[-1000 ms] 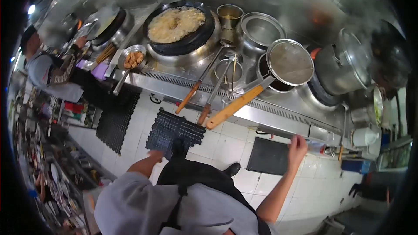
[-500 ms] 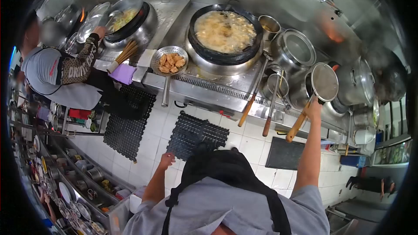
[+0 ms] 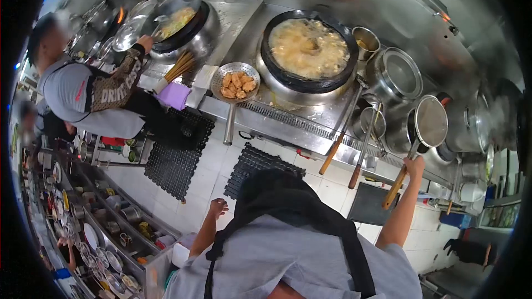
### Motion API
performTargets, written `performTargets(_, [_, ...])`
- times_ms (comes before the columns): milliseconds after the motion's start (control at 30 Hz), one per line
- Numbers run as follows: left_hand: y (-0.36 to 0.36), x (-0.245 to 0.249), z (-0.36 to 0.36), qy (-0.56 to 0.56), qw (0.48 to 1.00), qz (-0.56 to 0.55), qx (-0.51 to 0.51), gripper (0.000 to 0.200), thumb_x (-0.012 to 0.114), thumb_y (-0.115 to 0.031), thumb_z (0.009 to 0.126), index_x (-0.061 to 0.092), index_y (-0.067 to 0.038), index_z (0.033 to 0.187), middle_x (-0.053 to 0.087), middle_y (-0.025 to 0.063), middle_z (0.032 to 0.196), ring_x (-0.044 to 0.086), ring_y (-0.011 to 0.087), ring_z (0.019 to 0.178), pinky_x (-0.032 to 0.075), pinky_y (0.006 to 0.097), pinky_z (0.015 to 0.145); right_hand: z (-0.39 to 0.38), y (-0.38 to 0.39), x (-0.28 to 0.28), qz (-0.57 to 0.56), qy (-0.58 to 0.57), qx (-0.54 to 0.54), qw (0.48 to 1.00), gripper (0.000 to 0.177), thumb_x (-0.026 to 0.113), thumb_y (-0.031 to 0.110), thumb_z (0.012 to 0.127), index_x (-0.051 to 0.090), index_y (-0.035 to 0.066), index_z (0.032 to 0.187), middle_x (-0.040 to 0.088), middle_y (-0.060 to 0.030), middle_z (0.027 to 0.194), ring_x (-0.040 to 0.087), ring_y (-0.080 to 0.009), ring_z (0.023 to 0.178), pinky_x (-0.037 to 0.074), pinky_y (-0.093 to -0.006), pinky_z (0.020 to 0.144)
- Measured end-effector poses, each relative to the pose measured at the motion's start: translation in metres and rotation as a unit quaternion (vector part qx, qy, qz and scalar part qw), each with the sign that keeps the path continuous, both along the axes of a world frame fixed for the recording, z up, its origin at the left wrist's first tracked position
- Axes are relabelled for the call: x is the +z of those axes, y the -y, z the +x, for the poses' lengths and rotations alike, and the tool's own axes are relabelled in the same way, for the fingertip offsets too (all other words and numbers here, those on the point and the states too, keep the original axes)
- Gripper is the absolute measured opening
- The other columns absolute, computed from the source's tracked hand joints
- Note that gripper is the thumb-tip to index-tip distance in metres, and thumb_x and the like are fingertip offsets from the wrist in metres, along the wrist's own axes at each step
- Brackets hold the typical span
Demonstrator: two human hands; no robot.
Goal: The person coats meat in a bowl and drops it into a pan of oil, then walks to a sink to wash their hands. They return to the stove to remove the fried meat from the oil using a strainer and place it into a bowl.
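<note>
My right hand (image 3: 413, 167) is closed round the handle of a mesh strainer (image 3: 431, 120). The strainer's round head is over a steel pot (image 3: 398, 133) at the counter's right part. My left hand (image 3: 219, 207) hangs at my side above the floor, its fingers curled in and nothing seen in it. In front of me a large black-rimmed wok (image 3: 270, 66) holds bubbling oil with pale pieces of food frying in it. Left of that, a perforated skimmer (image 3: 217, 84) rests on the counter edge with browned fried pieces (image 3: 238, 84) on it.
Two long-handled tools (image 3: 332, 152) (image 3: 361, 160) jut over the counter edge. A lidded pot (image 3: 403, 69) and a small steel container (image 3: 366, 41) stand behind. At left a co-worker (image 3: 83, 91) reaches to another wok (image 3: 206, 22). Shelves of dishes (image 3: 105, 205) lie at lower left; black mats (image 3: 180, 152) cover tiles.
The view has swung, so the scene sits farther right and lower. My right hand has drawn the strainer's handle slightly toward me. My left hand's fingers look more curled.
</note>
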State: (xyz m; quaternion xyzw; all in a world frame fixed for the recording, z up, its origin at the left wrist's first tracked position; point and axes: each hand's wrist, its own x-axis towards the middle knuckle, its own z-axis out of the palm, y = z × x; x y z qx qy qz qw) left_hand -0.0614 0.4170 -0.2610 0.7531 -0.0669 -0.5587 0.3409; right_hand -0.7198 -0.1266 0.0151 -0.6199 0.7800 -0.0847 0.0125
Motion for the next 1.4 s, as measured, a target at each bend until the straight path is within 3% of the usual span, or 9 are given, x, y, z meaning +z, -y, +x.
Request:
performTargets(200, [0.055,0.035,0.002,-0.023,0.995,0.026,0.095,0.021,0.065,-0.020,0.091,0.063,-0.010,0.110,0.067,0.0037,0.080,0.068,0.0167,0.066,0.045,0.0310,0.053,-0.026,-0.022,0.027,-0.003,0.590,-0.098,0.801,0.034,0.069,0.021,0.091,0.055,0.001,0.114,0.062,-0.0056,0.085,0.053,-0.0104,0.054,0.043,-0.0250,0.043])
performTargets(300, [0.050,-0.011,0.011,0.027,0.997,-0.015,-0.069,0.022,0.065,-0.026,0.093,0.064,-0.011,0.109,0.068,0.0039,0.081,0.069,0.0176,0.068,0.046,0.0327,0.053,0.077,-0.065,0.105,-0.076,0.646,-0.038,0.759,0.037,0.061,0.015,0.098,0.049,0.004,0.132,0.061,-0.0040,0.084,0.048,-0.0067,0.051,0.039,-0.0223,0.040])
performTargets(633, [0.112,-0.001,0.105,-0.054,0.998,0.025,0.001,0.031,0.066,-0.019,0.091,0.060,-0.008,0.120,0.069,0.0088,0.086,0.070,0.0213,0.072,0.047,0.0369,0.057,0.315,-0.044,0.124,0.079,0.347,0.171,0.919,0.057,0.047,0.003,0.097,0.040,0.012,0.153,0.058,-0.0030,0.072,0.047,-0.0077,0.047,0.037,-0.0269,0.039])
performTargets(700, [0.130,0.016,0.127,-0.034,0.999,0.012,0.001,0.033,0.065,-0.018,0.091,0.059,-0.007,0.121,0.070,0.0095,0.087,0.070,0.0212,0.072,0.048,0.0359,0.057,0.342,0.012,0.056,-0.146,0.140,0.385,0.900,0.055,0.048,0.002,0.092,0.045,0.006,0.147,0.067,-0.0182,0.082,0.065,-0.0286,0.063,0.051,-0.0392,0.058])
performTargets(767, [0.135,0.016,0.146,-0.016,1.000,0.006,0.017,0.034,0.066,-0.016,0.089,0.060,-0.006,0.120,0.070,0.0082,0.087,0.070,0.0189,0.069,0.047,0.0316,0.051,0.392,0.051,0.049,-0.018,0.172,0.304,0.937,0.056,0.050,0.002,0.089,0.046,0.004,0.145,0.067,-0.0299,0.097,0.067,-0.0437,0.092,0.051,-0.0449,0.081])
performTargets(867, [0.133,0.028,0.167,-0.008,0.999,-0.006,0.032,0.033,0.066,-0.016,0.088,0.061,-0.006,0.119,0.070,0.0081,0.087,0.071,0.0191,0.069,0.047,0.0312,0.051,0.428,0.062,0.082,0.021,0.222,0.240,0.945,0.051,0.050,0.003,0.089,0.050,0.002,0.140,0.067,-0.0300,0.097,0.068,-0.0432,0.093,0.051,-0.0461,0.081])
performTargets(900, [0.129,0.030,0.171,-0.005,0.999,-0.009,0.052,0.028,0.065,-0.015,0.088,0.063,-0.007,0.115,0.069,0.0080,0.086,0.071,0.0199,0.069,0.047,0.0306,0.052,0.439,0.065,0.081,-0.142,0.120,0.321,0.929,0.046,0.047,0.002,0.089,0.053,0.001,0.135,0.067,-0.0207,0.077,0.067,-0.0309,0.064,0.052,-0.0422,0.059])
performTargets(1033, [0.094,0.016,0.167,-0.010,0.997,-0.012,0.079,0.016,0.061,-0.018,0.089,0.065,-0.009,0.103,0.068,0.0077,0.084,0.070,0.0232,0.074,0.048,0.0358,0.056,0.475,0.095,0.084,0.119,0.350,0.229,0.900,0.048,0.044,0.001,0.090,0.050,0.001,0.138,0.062,-0.0097,0.064,0.055,-0.0166,0.043,0.044,-0.0322,0.039])
performTargets(1400, [0.055,0.018,0.108,0.041,0.977,-0.125,-0.166,0.016,0.059,-0.021,0.089,0.059,-0.008,0.080,0.056,0.0045,0.069,0.055,0.0188,0.057,0.045,0.0321,0.052,0.418,0.022,0.144,0.185,0.327,0.225,0.899,0.051,0.048,0.002,0.094,0.047,0.003,0.145,0.063,-0.0110,0.069,0.055,-0.0176,0.048,0.046,-0.0344,0.046])
